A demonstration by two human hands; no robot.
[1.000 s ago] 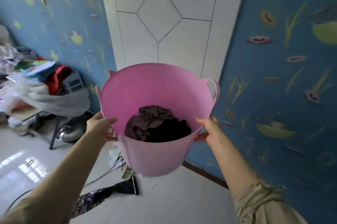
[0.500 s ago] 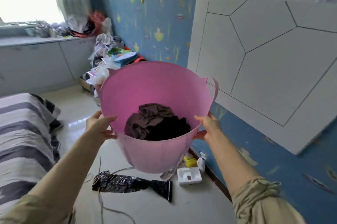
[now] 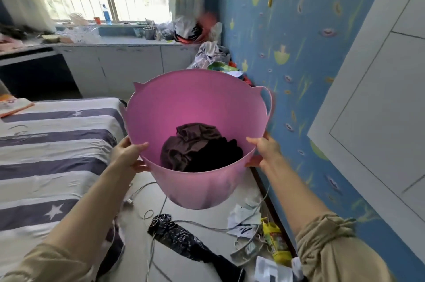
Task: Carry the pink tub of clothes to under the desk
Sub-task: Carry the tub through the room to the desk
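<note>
I hold the pink tub (image 3: 197,187) up in the air in front of me, above the floor. Brown and black clothes (image 3: 200,148) lie bunched in its bottom. My left hand (image 3: 127,154) grips the near left rim, thumb inside. My right hand (image 3: 264,150) grips the near right rim the same way. A loop handle sticks out on the tub's far right side. A dark opening under a desk top (image 3: 34,70) shows at the far left, beneath the window counter.
A bed with a striped star sheet (image 3: 46,155) fills the left. The blue wall (image 3: 287,63) runs along the right. Cables, a black plastic bag (image 3: 184,240) and packets litter the floor below the tub. A clothes pile (image 3: 213,56) sits in the far corner.
My view has swung left from the white panel and wall toward the window, the counter and the bed. The tub stays held in both hands in front of me.
</note>
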